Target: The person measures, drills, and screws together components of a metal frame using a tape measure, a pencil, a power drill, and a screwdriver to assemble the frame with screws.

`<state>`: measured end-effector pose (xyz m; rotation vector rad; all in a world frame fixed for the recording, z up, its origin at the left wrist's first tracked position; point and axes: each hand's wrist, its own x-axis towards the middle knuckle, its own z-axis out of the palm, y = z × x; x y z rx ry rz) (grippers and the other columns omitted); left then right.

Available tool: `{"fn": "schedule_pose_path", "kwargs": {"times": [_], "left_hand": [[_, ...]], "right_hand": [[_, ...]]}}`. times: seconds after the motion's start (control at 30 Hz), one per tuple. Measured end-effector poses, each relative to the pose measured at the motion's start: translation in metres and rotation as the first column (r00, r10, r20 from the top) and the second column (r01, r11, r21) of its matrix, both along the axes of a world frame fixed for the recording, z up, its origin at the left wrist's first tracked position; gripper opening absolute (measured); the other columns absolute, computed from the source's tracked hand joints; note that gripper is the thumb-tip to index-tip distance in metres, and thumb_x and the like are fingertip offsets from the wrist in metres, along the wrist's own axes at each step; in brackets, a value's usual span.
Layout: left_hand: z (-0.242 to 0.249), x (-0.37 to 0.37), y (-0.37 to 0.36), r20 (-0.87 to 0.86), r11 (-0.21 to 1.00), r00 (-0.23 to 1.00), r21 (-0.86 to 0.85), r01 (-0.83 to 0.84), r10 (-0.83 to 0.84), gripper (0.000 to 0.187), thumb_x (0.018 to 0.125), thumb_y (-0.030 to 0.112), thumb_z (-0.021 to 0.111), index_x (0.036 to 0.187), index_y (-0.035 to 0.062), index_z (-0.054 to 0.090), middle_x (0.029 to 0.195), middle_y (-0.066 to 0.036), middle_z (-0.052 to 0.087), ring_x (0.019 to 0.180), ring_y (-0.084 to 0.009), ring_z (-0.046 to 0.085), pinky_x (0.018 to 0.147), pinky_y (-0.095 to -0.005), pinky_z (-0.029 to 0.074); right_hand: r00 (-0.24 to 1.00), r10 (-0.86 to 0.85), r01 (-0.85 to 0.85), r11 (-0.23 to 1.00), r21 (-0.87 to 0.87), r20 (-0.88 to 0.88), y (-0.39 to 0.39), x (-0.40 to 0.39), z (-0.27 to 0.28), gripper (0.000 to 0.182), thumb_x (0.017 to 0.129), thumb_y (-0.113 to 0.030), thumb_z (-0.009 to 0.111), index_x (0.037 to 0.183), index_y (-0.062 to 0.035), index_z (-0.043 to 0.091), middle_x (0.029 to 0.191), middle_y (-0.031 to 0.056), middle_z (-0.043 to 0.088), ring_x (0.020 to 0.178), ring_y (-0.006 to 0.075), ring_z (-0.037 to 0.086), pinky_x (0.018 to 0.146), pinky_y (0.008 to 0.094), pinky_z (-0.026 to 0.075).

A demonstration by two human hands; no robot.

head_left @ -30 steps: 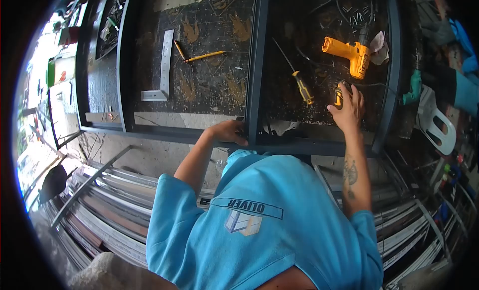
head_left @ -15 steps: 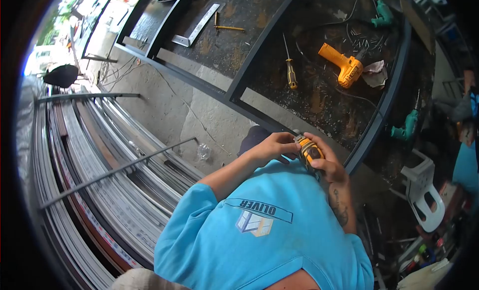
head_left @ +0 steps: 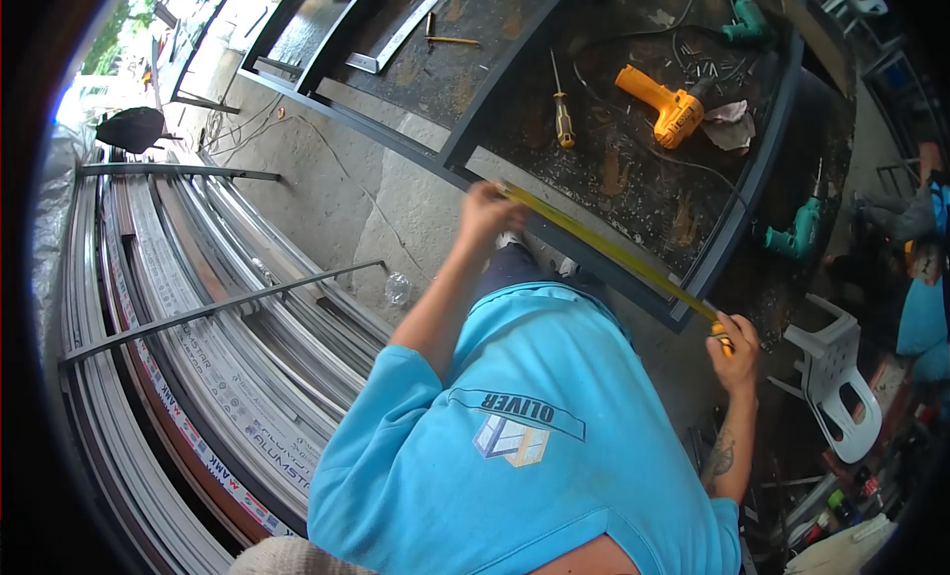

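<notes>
A yellow tape measure blade [head_left: 604, 243] is stretched along the near edge of the dark metal frame [head_left: 574, 248]. Its free end is pinched by my left hand [head_left: 490, 214], near the frame's crossbar joint. My right hand [head_left: 734, 352] is closed around the yellow and black tape case [head_left: 725, 339], just past the frame's right corner. Inside the frame lie an orange drill [head_left: 676, 115] and a screwdriver [head_left: 563, 120].
Green drills [head_left: 797, 229] lie to the right, with loose screws [head_left: 717, 68] near a rag [head_left: 730, 126]. A metal square [head_left: 391, 41] is farther left. Long metal profiles [head_left: 218, 377] fill the left side. A white plastic chair [head_left: 836, 377] stands right; a person [head_left: 925, 313] is beyond.
My hands have moved apart, left hand up and leftward, right hand down and rightward. The tape blade is now drawn out between them. The view has shifted slightly.
</notes>
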<state>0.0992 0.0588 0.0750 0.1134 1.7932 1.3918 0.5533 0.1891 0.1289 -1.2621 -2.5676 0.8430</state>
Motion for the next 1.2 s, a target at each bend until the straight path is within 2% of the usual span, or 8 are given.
{"fn": "schedule_pose_path", "kwargs": {"times": [0.1,0.17,0.23,0.3,0.43,0.5,0.67,1.2], "left_hand": [[-0.024,-0.052,-0.004,-0.350,0.987,0.924,0.017,-0.160,0.156,0.055,0.071,-0.002,0.071,0.120,-0.0011,0.046,0.073,-0.012,0.064,0.057,-0.0180,0.063,0.048,-0.0278,0.054],[-0.033,-0.078,-0.006,-0.525,0.962,0.845,-0.163,-0.221,0.106,0.052,0.072,-0.002,0.069,0.120,-0.0016,0.050,0.073,-0.012,0.064,0.057,-0.0180,0.064,0.049,-0.0278,0.055],[-0.048,-0.097,-0.014,-0.446,0.935,0.887,-0.249,-0.252,0.120,0.045,0.070,0.001,0.069,0.114,0.0015,0.061,0.078,-0.014,0.068,0.061,-0.0185,0.066,0.053,-0.0283,0.053],[-0.041,-0.100,-0.015,-0.383,0.945,0.919,-0.257,-0.202,0.092,0.040,0.071,0.000,0.070,0.111,0.0010,0.062,0.079,-0.015,0.068,0.061,-0.0176,0.066,0.055,-0.0269,0.054],[-0.045,-0.104,-0.017,-0.274,0.983,0.960,-0.156,-0.094,0.048,0.036,0.076,-0.005,0.067,0.111,-0.0010,0.058,0.082,-0.013,0.065,0.063,-0.0164,0.064,0.058,-0.0275,0.058],[-0.039,-0.095,-0.014,-0.261,0.982,0.964,-0.162,-0.099,0.054,0.038,0.073,-0.004,0.069,0.109,-0.0025,0.059,0.086,-0.016,0.066,0.067,-0.0214,0.067,0.056,-0.0276,0.056],[-0.041,-0.096,-0.008,-0.268,0.972,0.956,-0.165,-0.165,0.117,0.040,0.075,-0.004,0.067,0.113,-0.0034,0.055,0.090,-0.017,0.065,0.074,-0.0219,0.067,0.059,-0.0262,0.057],[-0.040,-0.102,-0.008,-0.237,0.980,0.968,-0.157,-0.123,0.084,0.040,0.076,-0.007,0.064,0.114,-0.0040,0.051,0.083,-0.013,0.062,0.065,-0.0168,0.062,0.054,-0.0250,0.054]], "right_hand": [[0.990,-0.045,0.038,0.998,0.049,0.133,0.003,0.063,-0.011,0.044,0.073,-0.012,0.069,0.116,-0.0042,0.066,0.115,0.0183,0.057,0.104,0.0345,0.058,0.093,0.0393,0.045],[0.988,-0.056,0.048,0.997,0.056,0.142,0.000,0.084,-0.016,0.044,0.073,-0.012,0.069,0.116,-0.0048,0.066,0.116,0.0185,0.057,0.104,0.0346,0.057,0.093,0.0394,0.046],[0.984,-0.081,0.071,0.995,0.070,0.160,-0.004,0.097,-0.017,0.043,0.073,-0.013,0.070,0.115,-0.0054,0.066,0.116,0.0187,0.057,0.104,0.0348,0.057,0.092,0.0396,0.046],[0.994,-0.089,0.082,0.991,0.107,0.060,-0.010,0.096,-0.014,0.041,0.071,-0.013,0.072,0.112,-0.0078,0.068,0.111,0.0164,0.057,0.101,0.0356,0.056,0.090,0.0427,0.046],[0.988,-0.119,0.104,0.983,0.152,0.095,-0.012,0.102,-0.007,0.040,0.070,-0.013,0.072,0.110,-0.0084,0.068,0.109,0.0156,0.057,0.100,0.0346,0.056,0.088,0.0429,0.047],[0.985,-0.122,0.101,0.980,0.172,0.118,-0.012,0.104,-0.009,0.039,0.070,-0.014,0.072,0.109,-0.0082,0.068,0.108,0.0154,0.057,0.100,0.0344,0.056,0.088,0.0428,0.047],[0.988,-0.125,0.108,0.980,0.166,0.094,-0.016,0.098,-0.016,0.037,0.071,-0.014,0.072,0.107,-0.0073,0.068,0.106,0.0153,0.057,0.099,0.0335,0.056,0.087,0.0425,0.047],[0.981,-0.162,0.142,0.974,0.175,0.107,-0.025,0.096,-0.023,0.036,0.072,-0.018,0.071,0.106,-0.0075,0.068,0.107,0.0158,0.056,0.100,0.0339,0.055,0.086,0.0436,0.047]]}}
